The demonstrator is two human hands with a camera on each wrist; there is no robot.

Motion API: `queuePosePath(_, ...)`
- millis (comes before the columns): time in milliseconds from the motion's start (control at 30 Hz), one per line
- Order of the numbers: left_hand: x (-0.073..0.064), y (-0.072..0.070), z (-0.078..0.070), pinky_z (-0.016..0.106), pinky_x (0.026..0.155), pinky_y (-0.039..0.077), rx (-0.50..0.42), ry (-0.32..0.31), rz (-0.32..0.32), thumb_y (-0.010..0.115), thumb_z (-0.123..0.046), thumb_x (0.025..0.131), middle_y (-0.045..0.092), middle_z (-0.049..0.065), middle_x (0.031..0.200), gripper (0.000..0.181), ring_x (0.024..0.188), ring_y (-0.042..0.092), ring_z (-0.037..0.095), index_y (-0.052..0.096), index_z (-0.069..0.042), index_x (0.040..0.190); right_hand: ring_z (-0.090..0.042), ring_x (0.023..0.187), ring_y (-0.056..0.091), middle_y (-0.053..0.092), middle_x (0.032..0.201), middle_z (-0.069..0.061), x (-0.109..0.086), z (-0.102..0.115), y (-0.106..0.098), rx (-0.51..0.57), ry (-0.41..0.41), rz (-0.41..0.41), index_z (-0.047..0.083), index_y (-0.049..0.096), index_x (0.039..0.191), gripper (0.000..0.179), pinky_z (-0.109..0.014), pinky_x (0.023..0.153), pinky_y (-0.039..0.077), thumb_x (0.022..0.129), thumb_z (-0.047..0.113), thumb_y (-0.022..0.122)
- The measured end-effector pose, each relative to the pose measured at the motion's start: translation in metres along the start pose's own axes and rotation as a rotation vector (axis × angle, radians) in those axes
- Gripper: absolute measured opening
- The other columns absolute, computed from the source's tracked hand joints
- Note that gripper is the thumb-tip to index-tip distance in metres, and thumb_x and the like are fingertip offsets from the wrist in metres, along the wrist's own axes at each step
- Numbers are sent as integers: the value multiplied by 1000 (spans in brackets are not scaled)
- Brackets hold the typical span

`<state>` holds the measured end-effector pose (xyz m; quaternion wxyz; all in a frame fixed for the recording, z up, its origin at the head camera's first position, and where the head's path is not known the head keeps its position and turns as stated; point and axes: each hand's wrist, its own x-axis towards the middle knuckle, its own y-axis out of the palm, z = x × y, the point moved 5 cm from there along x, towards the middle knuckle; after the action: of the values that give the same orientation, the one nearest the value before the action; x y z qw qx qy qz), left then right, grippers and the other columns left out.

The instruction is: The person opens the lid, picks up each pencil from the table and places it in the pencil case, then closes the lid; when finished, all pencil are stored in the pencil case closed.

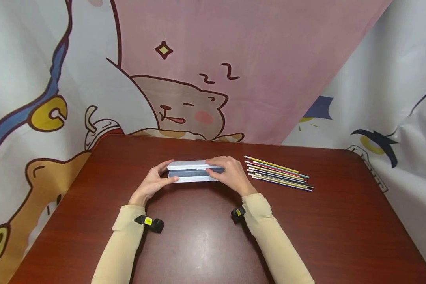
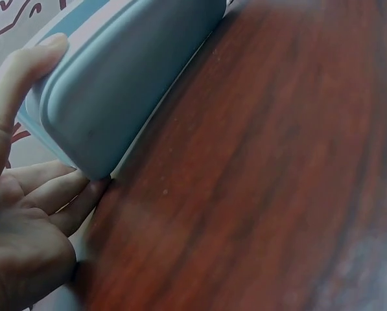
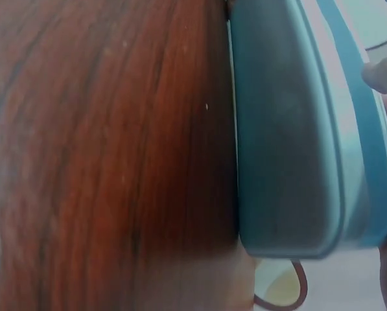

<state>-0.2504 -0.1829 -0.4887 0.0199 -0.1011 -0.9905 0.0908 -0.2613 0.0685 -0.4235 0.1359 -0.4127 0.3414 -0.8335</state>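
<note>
A light blue pencil case (image 1: 195, 179) with a darker band along its upper side stands on the table in front of me, between both hands. At its left end my left hand (image 1: 150, 184) grips it, thumb on the near upper edge and fingers round the far side. In the left wrist view, some fingertips reach the lower corner of the case (image 2: 135, 84). My right hand (image 1: 232, 174) holds the right end, its fingers over the far edge. The right thumb tip lies on the darker band, as the right wrist view shows beside the case's smooth wall (image 3: 284, 142).
Several pencils (image 1: 277, 174) in mixed colours lie side by side on the table, right of the right hand. The reddish-brown wooden table (image 1: 340, 221) reaches back to a curtain (image 1: 262, 79) printed with cartoon animals.
</note>
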Motion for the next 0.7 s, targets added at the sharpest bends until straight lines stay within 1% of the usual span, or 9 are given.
queuePosePath(133, 0, 0, 0, 19, 87, 40, 11, -7, 12, 77, -3, 79, 50, 25, 135, 76, 121, 47, 31, 38, 5, 144, -17, 100, 64, 72, 103, -1, -6, -8, -8, 56, 55, 8, 10, 76, 105, 25, -38, 89, 47, 81, 14, 79)
queuePosePath(267, 0, -1, 1, 21, 88, 40, 31, -10, 11, 79, -5, 78, 50, 22, 136, 78, 121, 47, 29, 38, 3, 144, -17, 102, 62, 71, 105, 0, -13, -15, -18, 87, 106, 17, 11, 75, 107, 26, -38, 89, 47, 81, 15, 79)
queuePosePath(400, 0, -2, 1, 29, 94, 38, 41, -15, 20, 80, -7, 78, 50, 21, 136, 79, 122, 47, 28, 38, 2, 145, -16, 103, 61, 70, 108, 1, -22, -22, -28, 107, 146, 13, 12, 74, 109, 27, -38, 88, 47, 83, 16, 77)
queuePosePath(467, 0, -2, 1, 33, 97, 36, 45, -9, 30, 80, -8, 79, 50, 21, 137, 79, 122, 47, 28, 37, 2, 145, -16, 104, 61, 70, 109, 1, -27, -26, -32, 114, 161, 7, 12, 74, 110, 27, -38, 89, 46, 83, 15, 77)
queuePosePath(500, 0, -1, 1, 34, 98, 36, 43, -4, 34, 80, -9, 79, 50, 21, 137, 80, 122, 47, 28, 37, 2, 145, -17, 104, 61, 70, 109, 1, -29, -28, -34, 118, 169, 2, 11, 74, 110, 27, -39, 92, 44, 83, 15, 77)
queuePosePath(633, -7, 1, -18, 42, 102, 33, 37, -11, 50, 78, -5, 79, 49, 25, 137, 79, 122, 47, 31, 35, 6, 145, -20, 105, 62, 70, 108, 0, -37, -34, -42, 138, 203, -16, 10, 74, 110, 26, -42, 100, 39, 83, 11, 76)
queuePosePath(700, -10, 3, -27, 46, 104, 31, 32, -21, 58, 77, -3, 79, 47, 27, 137, 79, 123, 45, 34, 33, 9, 144, -20, 105, 62, 71, 107, -1, -40, -37, -44, 140, 216, -26, 9, 74, 109, 26, -42, 104, 36, 83, 10, 76)
